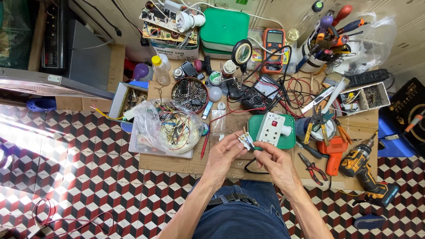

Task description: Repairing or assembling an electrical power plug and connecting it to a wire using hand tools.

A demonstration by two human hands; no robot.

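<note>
The bare cardboard strip point(177, 163) along the near table edge leaves a hand room to pass. Ahead, the plastic bag of wires point(170, 126) and white socket panel point(272, 129) block the way; pliers point(312, 168) and orange drill point(334, 152) crowd the right.

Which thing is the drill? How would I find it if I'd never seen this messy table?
Start at the cardboard-covered worktable and go to its near right corner, past the red-handled pliers. The yellow-and-black cordless drill lies there, half off the edge. Beside it lies an all-orange tool; only the drill is yellow.
</note>
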